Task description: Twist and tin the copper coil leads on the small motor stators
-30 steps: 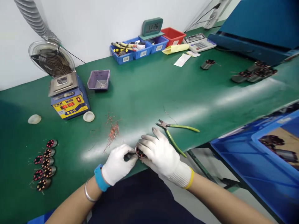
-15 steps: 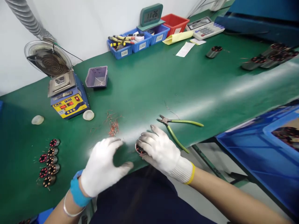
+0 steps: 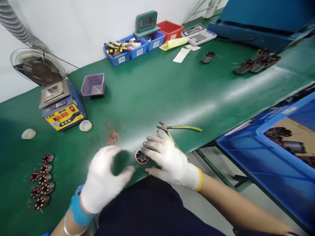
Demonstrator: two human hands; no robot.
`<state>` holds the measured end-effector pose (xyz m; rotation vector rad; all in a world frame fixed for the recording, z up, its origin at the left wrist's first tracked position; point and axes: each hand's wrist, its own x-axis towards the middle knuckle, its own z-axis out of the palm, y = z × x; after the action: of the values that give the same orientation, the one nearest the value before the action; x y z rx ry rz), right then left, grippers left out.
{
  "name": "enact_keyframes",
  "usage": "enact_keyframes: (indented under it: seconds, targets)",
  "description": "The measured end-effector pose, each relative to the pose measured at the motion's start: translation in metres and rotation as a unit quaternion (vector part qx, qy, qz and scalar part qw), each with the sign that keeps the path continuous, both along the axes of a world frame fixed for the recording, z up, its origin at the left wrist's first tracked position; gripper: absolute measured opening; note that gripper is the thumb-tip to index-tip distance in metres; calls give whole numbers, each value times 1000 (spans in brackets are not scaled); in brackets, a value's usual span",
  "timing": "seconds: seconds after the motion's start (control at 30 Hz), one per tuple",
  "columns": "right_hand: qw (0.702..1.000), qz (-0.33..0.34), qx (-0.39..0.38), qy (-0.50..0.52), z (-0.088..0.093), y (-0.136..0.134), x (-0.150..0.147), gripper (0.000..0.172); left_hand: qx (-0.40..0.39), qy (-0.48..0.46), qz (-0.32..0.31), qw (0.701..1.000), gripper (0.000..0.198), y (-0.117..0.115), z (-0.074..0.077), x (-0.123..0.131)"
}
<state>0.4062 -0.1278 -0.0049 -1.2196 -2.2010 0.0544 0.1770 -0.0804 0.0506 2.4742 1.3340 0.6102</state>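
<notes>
A round motor stator (image 3: 142,157) with copper windings stands on the green bench near its front edge. My right hand (image 3: 167,157), in a white glove, is beside it with fingers spread, the fingertips close to its right rim; whether they touch it I cannot tell. To the left of the stator, my gloved left hand (image 3: 104,177) curves with thumb and fingers apart and nothing between them. Behind my right hand lie green-handled cutting pliers (image 3: 169,127), their lower handle partly hidden. A small heap of copper wire clippings (image 3: 113,136) lies beyond my left hand.
Several stators (image 3: 44,178) stand in a group at left. Behind them is a blue and yellow solder pot (image 3: 64,114), with a purple tray (image 3: 93,86) beside it. Blue tool bins (image 3: 120,59) line the wall. A blue crate (image 3: 246,147) of stators is at right.
My right hand has opened and come off the stator, which now shows fully. The left hand stays curved and open. The camera view has swung right.
</notes>
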Motion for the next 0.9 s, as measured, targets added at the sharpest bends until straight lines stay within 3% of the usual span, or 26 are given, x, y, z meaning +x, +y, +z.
enact_keyframes:
  seconds: [0.1, 0.2, 0.33, 0.5, 0.67, 0.77, 0.87, 0.9]
  targets:
    - [999, -30, 3, -27, 6, -3, 9, 32, -75, 81, -45, 993, 46, -5, -5, 44]
    - [993, -33, -14, -111, 6, -1, 12, 16, -115, 144, -75, 980, 32, 0, -21, 65]
    - [982, -69, -1, -178, 2, 2, 26, 20, -122, 148, -88, 978, 20, 11, -34, 52]
    - [992, -37, -21, -118, 7, 4, 26, 13, -134, 115, -96, 980, 26, 17, -35, 32]
    - [980, 17, -20, -199, 8, 13, 2, 18, -125, 109, -104, 981, 26, 17, -37, 32]
    - [977, -7, -29, -213, 11, 15, 5, 23, -124, 104, -109, 981, 25, 18, -38, 33]
    - [983, -28, -35, -178, 14, 17, 7, 14, -122, 106, -113, 980, 24, 18, -36, 34]
    - [984, -33, -33, -170, 14, 19, 6, 22, -119, 112, -112, 980, 23, 18, -35, 34]
